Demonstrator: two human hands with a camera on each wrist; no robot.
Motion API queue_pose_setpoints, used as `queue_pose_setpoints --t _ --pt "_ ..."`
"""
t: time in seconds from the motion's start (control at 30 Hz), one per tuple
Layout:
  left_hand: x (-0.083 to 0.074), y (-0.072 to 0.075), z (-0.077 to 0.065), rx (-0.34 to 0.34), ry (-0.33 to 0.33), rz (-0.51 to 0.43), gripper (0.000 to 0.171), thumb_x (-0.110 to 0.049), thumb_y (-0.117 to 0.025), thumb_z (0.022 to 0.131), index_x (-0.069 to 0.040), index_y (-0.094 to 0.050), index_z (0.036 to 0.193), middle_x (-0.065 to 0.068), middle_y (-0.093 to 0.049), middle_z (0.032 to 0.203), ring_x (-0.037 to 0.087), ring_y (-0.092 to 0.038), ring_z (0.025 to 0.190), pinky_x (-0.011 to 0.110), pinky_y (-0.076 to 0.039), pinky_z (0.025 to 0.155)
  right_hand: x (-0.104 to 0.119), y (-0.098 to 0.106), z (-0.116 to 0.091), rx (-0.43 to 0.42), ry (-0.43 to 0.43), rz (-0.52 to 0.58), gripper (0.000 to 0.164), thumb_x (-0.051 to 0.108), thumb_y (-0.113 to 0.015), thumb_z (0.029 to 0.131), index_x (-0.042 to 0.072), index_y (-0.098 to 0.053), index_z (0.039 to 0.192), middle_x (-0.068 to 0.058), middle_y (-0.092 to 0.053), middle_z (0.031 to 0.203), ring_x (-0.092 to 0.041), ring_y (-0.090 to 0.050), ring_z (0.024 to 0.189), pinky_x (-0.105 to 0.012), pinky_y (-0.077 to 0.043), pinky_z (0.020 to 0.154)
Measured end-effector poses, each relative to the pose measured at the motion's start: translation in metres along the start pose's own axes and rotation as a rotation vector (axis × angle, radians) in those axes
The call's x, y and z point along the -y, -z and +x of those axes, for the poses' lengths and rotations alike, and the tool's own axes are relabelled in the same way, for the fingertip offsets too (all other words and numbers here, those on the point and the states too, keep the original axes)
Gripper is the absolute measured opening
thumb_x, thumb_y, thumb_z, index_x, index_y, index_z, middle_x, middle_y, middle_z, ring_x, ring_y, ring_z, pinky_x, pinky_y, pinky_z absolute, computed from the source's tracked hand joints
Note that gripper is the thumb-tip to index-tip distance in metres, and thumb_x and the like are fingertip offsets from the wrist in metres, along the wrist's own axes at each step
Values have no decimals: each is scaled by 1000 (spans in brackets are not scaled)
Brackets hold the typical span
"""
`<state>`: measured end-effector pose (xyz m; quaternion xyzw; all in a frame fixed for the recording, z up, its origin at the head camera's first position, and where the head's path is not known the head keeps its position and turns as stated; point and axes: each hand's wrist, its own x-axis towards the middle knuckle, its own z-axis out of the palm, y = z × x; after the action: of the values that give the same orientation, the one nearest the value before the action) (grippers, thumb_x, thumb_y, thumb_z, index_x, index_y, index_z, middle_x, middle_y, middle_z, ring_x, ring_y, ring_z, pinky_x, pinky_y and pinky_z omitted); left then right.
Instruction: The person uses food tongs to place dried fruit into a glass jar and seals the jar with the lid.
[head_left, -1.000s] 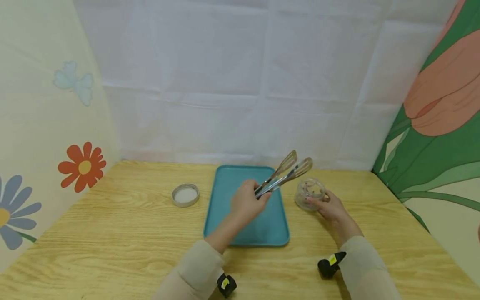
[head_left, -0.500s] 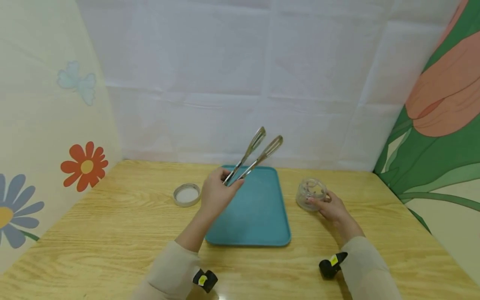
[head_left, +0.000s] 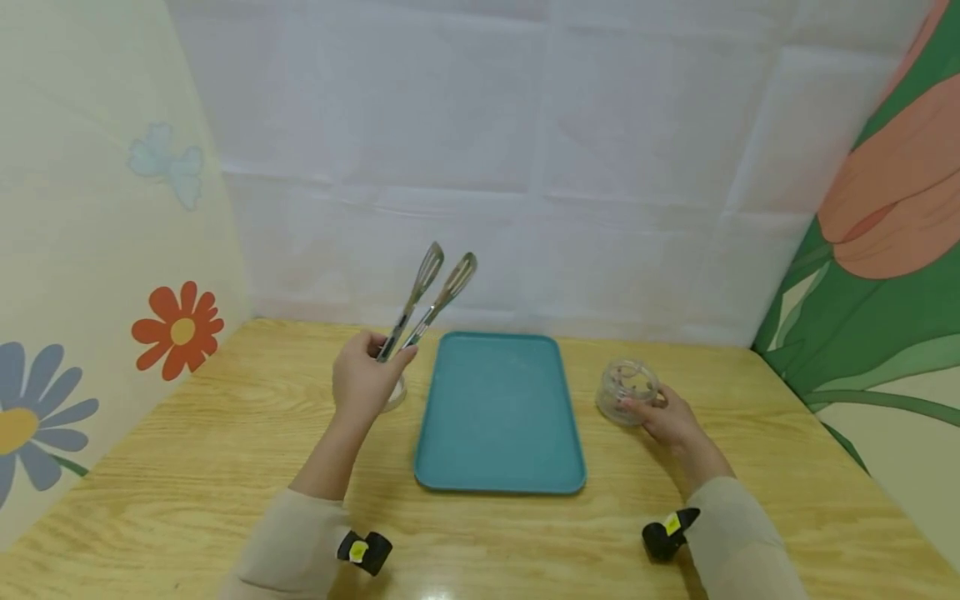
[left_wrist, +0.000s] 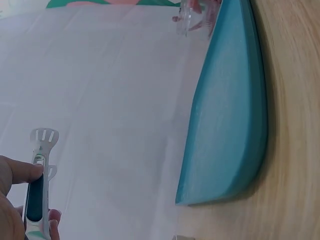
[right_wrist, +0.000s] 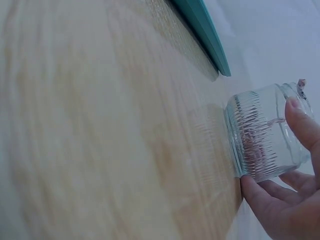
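My left hand (head_left: 365, 379) grips a pair of metal tongs (head_left: 427, 304) by the handle, raised above the table left of the tray. The two slotted heads point up and stand apart with nothing between them. In the left wrist view the thumb presses a dark green panel on the tongs (left_wrist: 37, 192). My right hand (head_left: 673, 423) holds a clear glass jar (head_left: 624, 392) on the table, right of the tray. In the right wrist view the jar (right_wrist: 267, 132) has a ribbed lower part, reddish bits inside and one small bit at its rim.
A blue-green tray (head_left: 501, 412) lies on the wooden table (head_left: 480, 542) between the hands. A round lid (head_left: 395, 395) sits left of it, mostly hidden behind my left hand. A white sheet (head_left: 480, 167) hangs along the back, with painted panels at both sides.
My left hand has carried the tongs left, from near the jar across the tray to over the lid, and turned them more upright. The right hand stays at the jar.
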<state>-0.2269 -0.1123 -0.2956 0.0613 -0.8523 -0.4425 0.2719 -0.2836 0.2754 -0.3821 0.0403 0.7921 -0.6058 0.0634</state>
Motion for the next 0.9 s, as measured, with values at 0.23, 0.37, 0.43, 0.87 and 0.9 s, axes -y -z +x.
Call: queue_pose_setpoints --t 0.23,0.37,0.43,0.87,0.9 --pt "22 24 8 -27 98 47 43 -37 -65 75 1 -54 93 13 -55 82 26 -50 72 34 -37 58 -2 0 -1 5 -7 1 89 35 -62 78 2 -5 138 -30 -18 132 -37 -26 119 -42 -30 91" --pt "40 37 11 -39 162 88 47 -40 -63 76 1 -53 96 13 -54 83 25 -49 69 33 -35 54 -1 0 1 1 -13 -4 88 34 -62 78 1 -6 137 -29 -18 133 -37 -26 119 -42 -29 91" --pt "49 42 13 -42 196 112 48 -41 -62 76 1 -53 96 13 -54 84 25 -49 68 33 -35 52 -1 0 2 -2 -14 -3 88 33 -62 79 1 -6 137 -30 -17 133 -37 -26 119 -42 -29 91" --pt "85 61 16 -27 331 240 42 -36 -60 77 1 -51 95 17 -53 86 30 -48 73 37 -34 52 -1 0 0 8 -21 20 91 35 -63 78 2 -2 138 -29 -17 133 -37 -26 119 -41 -29 92" --pt "88 62 16 -25 336 250 42 -36 -60 77 1 -51 94 17 -53 86 30 -48 73 37 -34 52 -1 -1 -1 11 -21 19 92 35 -63 77 3 -2 138 -29 -17 133 -36 -26 119 -41 -29 92"
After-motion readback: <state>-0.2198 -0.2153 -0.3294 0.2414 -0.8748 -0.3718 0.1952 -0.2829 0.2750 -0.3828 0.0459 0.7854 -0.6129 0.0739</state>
